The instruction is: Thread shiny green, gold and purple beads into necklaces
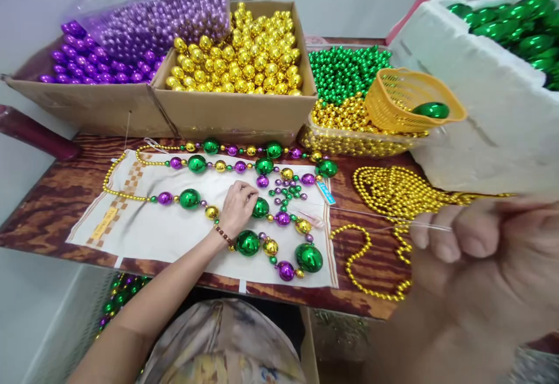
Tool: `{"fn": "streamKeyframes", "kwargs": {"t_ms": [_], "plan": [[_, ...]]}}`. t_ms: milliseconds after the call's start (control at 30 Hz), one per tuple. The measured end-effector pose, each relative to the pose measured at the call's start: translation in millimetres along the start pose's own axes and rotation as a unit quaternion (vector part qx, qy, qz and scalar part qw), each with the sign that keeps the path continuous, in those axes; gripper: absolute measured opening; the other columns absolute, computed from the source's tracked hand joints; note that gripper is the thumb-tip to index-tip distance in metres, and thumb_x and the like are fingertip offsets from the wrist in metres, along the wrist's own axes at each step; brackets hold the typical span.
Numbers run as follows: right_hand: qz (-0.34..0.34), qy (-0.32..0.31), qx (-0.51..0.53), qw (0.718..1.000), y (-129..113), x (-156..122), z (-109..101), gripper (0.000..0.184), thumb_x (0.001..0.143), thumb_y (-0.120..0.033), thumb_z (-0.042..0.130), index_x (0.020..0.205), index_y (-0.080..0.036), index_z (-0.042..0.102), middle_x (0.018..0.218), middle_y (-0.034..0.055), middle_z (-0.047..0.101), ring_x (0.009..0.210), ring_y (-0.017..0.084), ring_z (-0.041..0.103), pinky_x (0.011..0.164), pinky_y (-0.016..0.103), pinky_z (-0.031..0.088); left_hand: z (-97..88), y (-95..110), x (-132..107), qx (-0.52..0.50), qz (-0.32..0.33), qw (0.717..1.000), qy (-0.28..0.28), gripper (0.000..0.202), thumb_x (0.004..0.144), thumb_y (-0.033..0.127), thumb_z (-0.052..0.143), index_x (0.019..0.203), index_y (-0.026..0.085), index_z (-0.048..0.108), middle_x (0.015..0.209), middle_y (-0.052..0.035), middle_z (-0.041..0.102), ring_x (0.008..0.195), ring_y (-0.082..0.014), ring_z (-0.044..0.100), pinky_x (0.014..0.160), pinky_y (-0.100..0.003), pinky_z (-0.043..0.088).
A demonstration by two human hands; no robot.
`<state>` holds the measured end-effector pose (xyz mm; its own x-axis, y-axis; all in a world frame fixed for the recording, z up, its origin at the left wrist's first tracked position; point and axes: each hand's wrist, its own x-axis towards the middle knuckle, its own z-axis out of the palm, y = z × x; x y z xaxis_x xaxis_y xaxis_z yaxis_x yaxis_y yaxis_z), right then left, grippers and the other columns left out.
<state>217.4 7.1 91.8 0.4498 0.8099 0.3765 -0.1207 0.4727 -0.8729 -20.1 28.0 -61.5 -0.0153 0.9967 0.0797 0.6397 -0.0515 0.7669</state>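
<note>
My left hand (236, 208) is over the white cloth (144, 221), fingers pinched against a large green bead (261, 207) of the strand; what lies between the fingertips is hidden. My right hand (476, 256), close to the camera and partly blurred, is closed on a clear thread (384, 216) stretched leftward across the table. Green, purple and gold beads form long strands on the cloth, joined to small gold bead chain (126, 195). Beside my left hand lies a cluster of small green and purple beads (285, 193). A blue tag (325, 193) sits at the cloth's right edge.
Behind the cloth stand cardboard boxes of purple beads (100, 61) and gold beads (248, 58). Further right are a tub of small beads (349, 73), a yellow basket (379, 102) and a white foam box (471, 110). Gold bead chain (388, 189) is heaped on the wooden table.
</note>
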Motion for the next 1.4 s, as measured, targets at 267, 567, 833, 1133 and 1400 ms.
{"fn": "streamKeyframes", "kwargs": {"t_ms": [267, 567, 833, 1133, 1400], "plan": [[0.083, -0.016, 0.006, 0.996, 15, -9, 2, 0.017, 0.067, -0.012, 0.072, 0.078, -0.023, 0.077, 0.050, 0.0005, 0.052, 0.044, 0.015, 0.046, 0.035, 0.029, 0.038, -14.8, -4, 0, 0.115, -0.017, 0.990, -0.079, 0.026, 0.097, 0.032, 0.048, 0.104, 0.024, 0.072, 0.107, -0.0071, 0.067, 0.095, -0.0221, 0.067, 0.088, -0.034, 0.051], [0.195, -0.102, -0.022, 0.975, 38, -31, -6, 0.013, 0.076, -0.032, 0.078, 0.088, -0.029, 0.080, 0.054, 0.0042, 0.057, 0.049, 0.021, 0.058, 0.045, 0.035, 0.050, -119.6, 40, 108, 0.129, 0.137, 0.975, 0.114, 0.024, 0.095, 0.027, 0.050, 0.101, 0.019, 0.071, 0.106, -0.0097, 0.073, 0.100, -0.0229, 0.064, 0.095, -0.038, 0.047], [0.259, -0.180, 0.037, 0.948, 63, -54, 2, 0.013, 0.085, -0.035, 0.075, 0.094, -0.026, 0.079, 0.056, 0.0031, 0.061, 0.050, 0.019, 0.061, 0.049, 0.030, 0.053, -145.0, 55, 268, 0.176, -0.064, 0.981, 0.052, 0.027, 0.064, 0.022, 0.082, 0.061, 0.018, 0.056, 0.077, -0.0114, 0.066, 0.102, -0.0342, 0.063, 0.094, -0.048, 0.045], [0.228, -0.230, -0.031, 0.946, 81, -67, 3, 0.018, 0.089, -0.039, 0.070, 0.098, -0.025, 0.078, 0.061, 0.0037, 0.068, 0.053, 0.020, 0.066, 0.050, 0.029, 0.057, -148.5, 61, 237, -0.093, 0.005, 0.991, 0.099, 0.017, 0.080, 0.025, 0.071, 0.082, 0.017, 0.056, 0.085, -0.0065, 0.067, 0.088, -0.0195, 0.066, 0.084, -0.035, 0.053], [0.171, -0.226, -0.073, 0.956, 87, -73, 17, 0.014, 0.089, -0.033, 0.070, 0.095, -0.025, 0.079, 0.070, 0.0042, 0.074, 0.057, 0.019, 0.069, 0.049, 0.025, 0.056, -122.0, 72, 101, -0.561, -0.054, 0.822, -0.082, 0.020, 0.098, 0.033, 0.056, 0.111, 0.020, 0.064, 0.102, -0.0069, 0.071, 0.092, -0.0144, 0.070, 0.094, -0.033, 0.057]]}}
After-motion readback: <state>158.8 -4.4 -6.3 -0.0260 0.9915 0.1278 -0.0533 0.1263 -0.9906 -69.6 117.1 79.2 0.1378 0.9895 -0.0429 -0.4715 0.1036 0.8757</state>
